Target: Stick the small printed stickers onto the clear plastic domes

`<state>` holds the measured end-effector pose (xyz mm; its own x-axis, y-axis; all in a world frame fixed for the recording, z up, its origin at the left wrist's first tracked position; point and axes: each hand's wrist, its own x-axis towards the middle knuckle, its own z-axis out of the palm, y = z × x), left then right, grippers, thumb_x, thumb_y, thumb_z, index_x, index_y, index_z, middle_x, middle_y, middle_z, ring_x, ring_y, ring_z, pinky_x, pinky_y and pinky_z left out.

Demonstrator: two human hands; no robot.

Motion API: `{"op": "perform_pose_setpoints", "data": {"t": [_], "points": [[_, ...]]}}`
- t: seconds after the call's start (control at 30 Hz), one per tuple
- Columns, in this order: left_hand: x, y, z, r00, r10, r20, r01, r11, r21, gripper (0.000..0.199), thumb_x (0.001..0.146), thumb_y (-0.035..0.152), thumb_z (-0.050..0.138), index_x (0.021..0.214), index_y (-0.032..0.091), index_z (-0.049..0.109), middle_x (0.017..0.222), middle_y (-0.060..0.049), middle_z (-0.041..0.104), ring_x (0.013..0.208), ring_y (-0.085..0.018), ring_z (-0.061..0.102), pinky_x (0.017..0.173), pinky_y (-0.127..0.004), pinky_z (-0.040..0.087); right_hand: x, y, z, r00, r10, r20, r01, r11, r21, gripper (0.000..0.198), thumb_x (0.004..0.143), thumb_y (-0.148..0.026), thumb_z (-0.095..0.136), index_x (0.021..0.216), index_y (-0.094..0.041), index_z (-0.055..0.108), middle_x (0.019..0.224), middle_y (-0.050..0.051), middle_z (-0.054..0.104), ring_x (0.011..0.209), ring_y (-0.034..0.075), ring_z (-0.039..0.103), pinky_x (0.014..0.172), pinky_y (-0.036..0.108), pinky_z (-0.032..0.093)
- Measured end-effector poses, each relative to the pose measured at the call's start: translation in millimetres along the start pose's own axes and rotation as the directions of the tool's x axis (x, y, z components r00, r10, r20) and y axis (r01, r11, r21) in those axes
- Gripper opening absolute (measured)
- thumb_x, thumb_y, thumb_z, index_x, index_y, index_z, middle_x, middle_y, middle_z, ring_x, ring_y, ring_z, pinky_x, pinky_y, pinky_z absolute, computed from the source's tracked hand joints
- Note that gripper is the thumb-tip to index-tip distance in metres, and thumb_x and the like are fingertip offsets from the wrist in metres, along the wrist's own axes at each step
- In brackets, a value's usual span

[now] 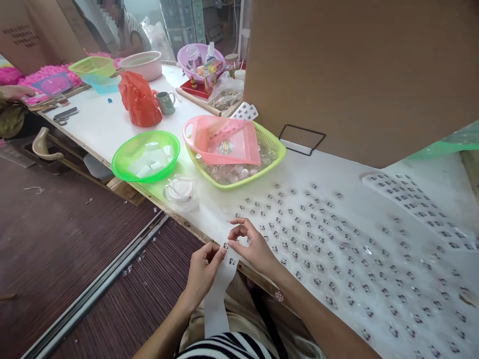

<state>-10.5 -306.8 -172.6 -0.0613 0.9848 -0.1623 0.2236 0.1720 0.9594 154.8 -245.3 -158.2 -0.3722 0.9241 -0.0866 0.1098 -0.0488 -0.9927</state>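
Note:
My left hand (205, 267) pinches the upper end of a white sticker strip (217, 311) printed with small black-and-white pandas. The strip hangs down over my lap. Close beside it, my right hand (252, 247) has thumb and forefinger brought together at a small panda sticker (226, 245) at the strip's top end; the other fingers are loosely curled. Whether that sticker is partly off the backing is too small to tell. To the right, many clear round pieces with panda stickers (307, 263) lie spread in rows over the white table (213, 209).
A green bowl (119, 172) holds white pieces. A yellow-green basket (279, 154) of clear pieces has a pink scoop (239, 144) on top. Nearby are a lidded cup (180, 189), red bag (140, 102), mug (165, 103), large cardboard box (355, 75) and sticker sheet (419, 209). A co-worker's hand (17, 92) shows far left.

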Motion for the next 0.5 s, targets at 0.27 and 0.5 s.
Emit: {"op": "perform_pose_setpoints", "data": {"t": [0.27,0.5], "points": [[0,-6,-5,1.000,-0.009,-0.016,0.009,1.000,0.011,0.037,0.091,0.045,0.059,0.071,0.015,0.061,0.063,0.002,0.051,0.058,-0.011,0.042,0.054,-0.021,0.032,18,5,1,0.998,-0.036,-0.047,0.040,0.996,0.079,0.037,0.080,-0.024,0.066,0.112,-0.024,0.046,0.082,-0.002,0.064,0.081,0.017,0.062,0.082,0.034,0.045],[-3,-11,-12,0.999,-0.017,-0.037,0.018,0.999,0.026,0.038,0.091,0.045,0.059,0.069,0.015,0.061,0.064,0.001,0.053,0.061,-0.012,0.044,0.056,-0.022,0.034,60,21,-4,0.986,0.011,-0.166,-0.027,0.995,-0.099,0.036,0.074,-0.027,0.064,0.107,-0.021,0.048,0.079,0.000,0.067,0.076,0.018,0.063,0.070,0.031,0.044]]}}
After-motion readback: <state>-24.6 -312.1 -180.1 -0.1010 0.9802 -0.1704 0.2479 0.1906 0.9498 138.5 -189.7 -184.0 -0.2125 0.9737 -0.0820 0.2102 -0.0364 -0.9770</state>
